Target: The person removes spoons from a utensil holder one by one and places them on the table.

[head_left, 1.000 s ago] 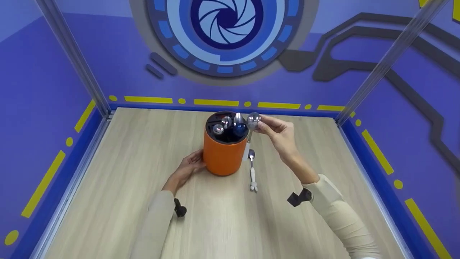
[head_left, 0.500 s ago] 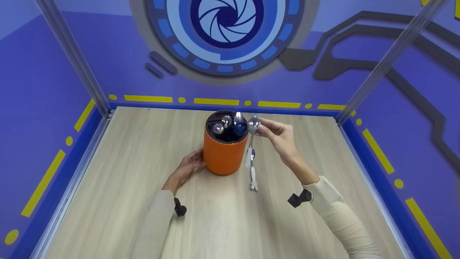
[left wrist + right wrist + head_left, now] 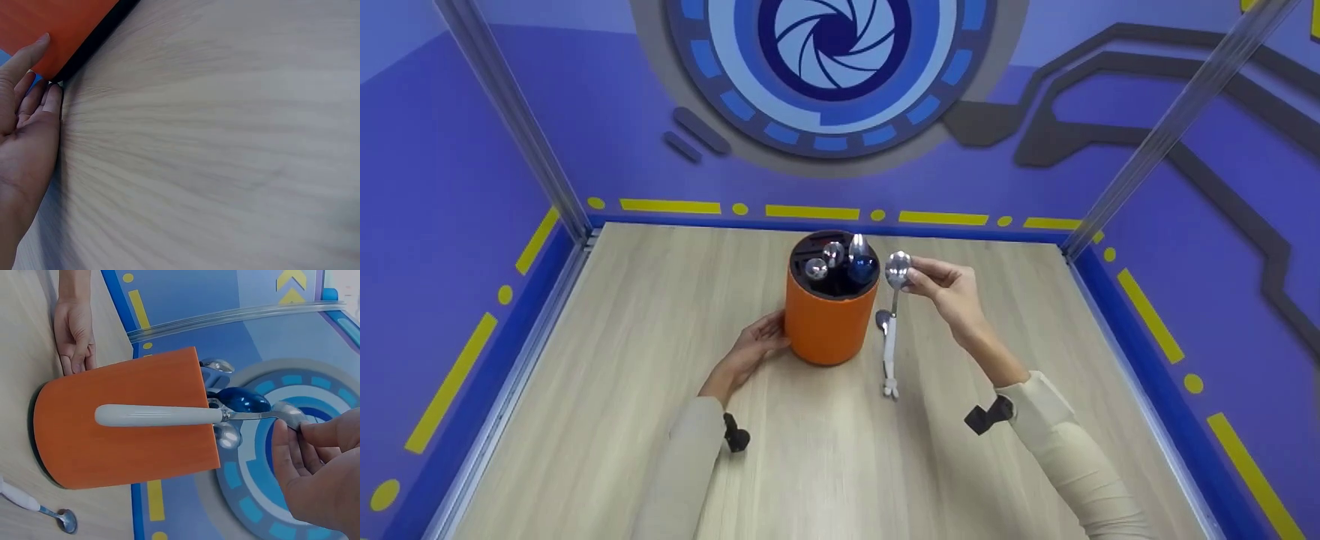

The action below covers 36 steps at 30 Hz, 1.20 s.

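My right hand (image 3: 956,300) pinches a spoon by its steel bowl (image 3: 898,268), just right of the holder's rim. Its plain white handle (image 3: 160,415) points down and, in the right wrist view, crosses in front of the orange utensil holder (image 3: 829,330). On the lower left side of that holder rests my left hand (image 3: 750,349), fingers fairly straight and thumb against the wall in the left wrist view. Out of the holder's black top stick several spoons, bowls up, one of them blue (image 3: 244,399). A second white-handled spoon (image 3: 68,521) lies on the table, partly overlapped by the held one in the head view.
The wooden tabletop (image 3: 622,315) is bounded by blue-purple printed panels (image 3: 585,112) at the back and both sides. Metal posts (image 3: 521,127) stand at the two back corners. Small black wrist mounts (image 3: 988,414) sit on both sleeves.
My right hand has drawn the spoon slightly right and down, away from the holder's rim, and its handle now hangs lower over the lying spoon. The left hand and holder have stayed put.
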Available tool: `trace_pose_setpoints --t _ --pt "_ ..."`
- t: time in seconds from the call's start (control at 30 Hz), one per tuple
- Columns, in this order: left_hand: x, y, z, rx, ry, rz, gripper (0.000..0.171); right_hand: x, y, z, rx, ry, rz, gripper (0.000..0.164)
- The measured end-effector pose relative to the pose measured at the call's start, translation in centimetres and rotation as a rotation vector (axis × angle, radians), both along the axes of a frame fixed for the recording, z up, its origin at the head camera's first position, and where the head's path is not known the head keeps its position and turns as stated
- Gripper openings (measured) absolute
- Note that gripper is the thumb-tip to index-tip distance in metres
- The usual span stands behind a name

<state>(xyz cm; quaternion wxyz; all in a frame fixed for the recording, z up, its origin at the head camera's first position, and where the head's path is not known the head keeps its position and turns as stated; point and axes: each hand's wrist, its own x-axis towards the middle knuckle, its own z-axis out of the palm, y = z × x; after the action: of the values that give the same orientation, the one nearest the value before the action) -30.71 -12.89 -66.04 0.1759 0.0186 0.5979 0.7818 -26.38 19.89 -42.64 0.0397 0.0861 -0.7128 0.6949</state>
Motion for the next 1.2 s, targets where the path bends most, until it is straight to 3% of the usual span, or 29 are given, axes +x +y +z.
trace_pose_setpoints --t 0.37,0.6,1.2 --pt "0.1 0.1 -0.1 0.000 -0.012 0.023 0.069 -0.5 1.6 -1.0 0.037 -0.112 0.024 0.032" --pt "0.1 -0.1 0.0 0.009 0.003 0.004 0.070 -0.9 2.3 -1.9 0.086 -0.164 0.034 0.033" --pt "0.0 -0.2 -0.2 0.012 0.004 -0.007 0.070 -1.9 4.1 -4.6 -0.050 -0.335 0.076 0.038"
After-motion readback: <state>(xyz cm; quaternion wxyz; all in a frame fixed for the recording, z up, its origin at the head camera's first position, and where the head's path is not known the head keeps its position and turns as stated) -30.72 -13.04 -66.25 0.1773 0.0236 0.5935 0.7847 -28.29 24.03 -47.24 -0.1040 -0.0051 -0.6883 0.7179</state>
